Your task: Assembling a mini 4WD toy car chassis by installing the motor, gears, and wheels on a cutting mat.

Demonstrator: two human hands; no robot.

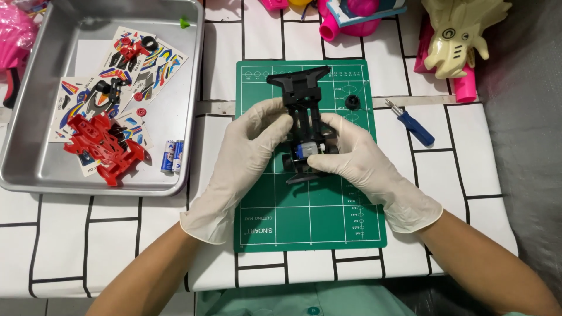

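A black toy car chassis (304, 96) with a small blue-and-silver motor (308, 150) sits over the green cutting mat (310, 216). My left hand (246, 152), in a white glove, grips the chassis from the left side. My right hand (360, 161), also gloved, holds it from the right, with the fingers at the motor end. A loose black wheel (352, 102) lies on the mat just right of the chassis.
A metal tray (35, 169) at the left holds a red car body (106, 147), sticker sheets (149, 61) and two batteries (172, 156). A blue-handled screwdriver (413, 124) lies right of the mat. Pink and cream plastic toys (456, 35) crowd the far edge.
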